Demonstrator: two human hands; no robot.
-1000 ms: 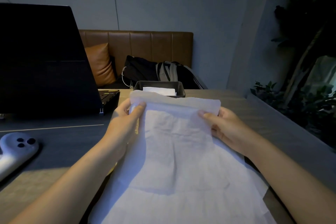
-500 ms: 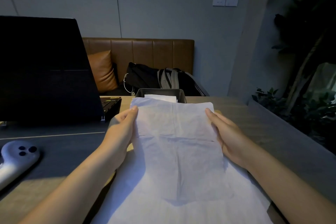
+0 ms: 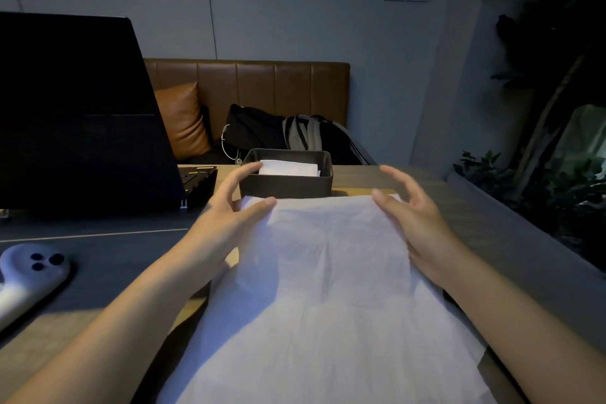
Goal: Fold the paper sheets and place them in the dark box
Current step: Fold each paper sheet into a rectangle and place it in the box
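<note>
Two hands, left (image 3: 234, 210) and right (image 3: 414, 216), hover spread, fingers loose, over one white sheet (image 3: 331, 289) on the bench (image 3: 524, 256); one box (image 3: 287, 187) holds folded paper (image 3: 290, 168).

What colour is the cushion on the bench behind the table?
The leather cushion is tan-orange, matching the padded brown bench back; seen in the head view.

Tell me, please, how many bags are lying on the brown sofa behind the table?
2. A black bag lies at the left beside the brown cushion, and a grey-strapped backpack leans against its right side. The dark box hides their lower parts, so another could be concealed.
</note>
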